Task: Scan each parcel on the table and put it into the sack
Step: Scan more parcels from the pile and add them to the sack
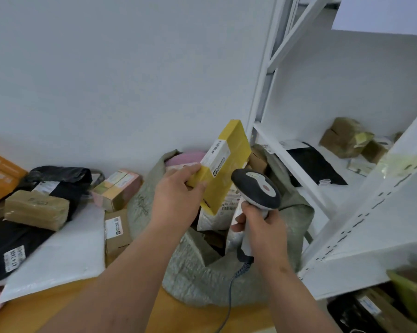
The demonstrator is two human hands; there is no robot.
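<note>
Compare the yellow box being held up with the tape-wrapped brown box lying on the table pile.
The flat yellow cardboard box is thin, tilted and gripped by the left hand over the sack; the tape-wrapped brown box is blockier and rests untouched on other parcels. The yellow one shows a white label; the brown one shows none.

A white metal shelf rack [346, 200] stands against a plain white wall [106, 68]. On the rack's middle shelf lie a black mailer bag [315, 164] and, further back, taped brown boxes [346, 138]. Under its lowest shelf sit more boxes [382, 308].
</note>
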